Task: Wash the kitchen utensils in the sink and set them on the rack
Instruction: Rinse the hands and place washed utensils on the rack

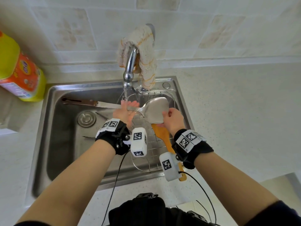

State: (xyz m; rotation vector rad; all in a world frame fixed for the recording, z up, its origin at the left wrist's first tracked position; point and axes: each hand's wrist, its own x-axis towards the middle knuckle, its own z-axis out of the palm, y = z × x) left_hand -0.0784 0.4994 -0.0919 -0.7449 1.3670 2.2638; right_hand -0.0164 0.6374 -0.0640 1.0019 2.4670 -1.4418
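Head view: the steel turner (156, 110) is held over the rack (146, 149) in the sink (65, 144), its neck under the tap (129, 69) stream. The left hand (126, 110) curls round the shaft beside the head. The right hand (173, 119) pinches the head's near edge, fingers curled. A wooden spatula (162, 136) lies on the rack. Likely the rinse step: it is best to rub along the shaft, roll the head so both faces get water, and grip firmly, as wet steel probably slips.
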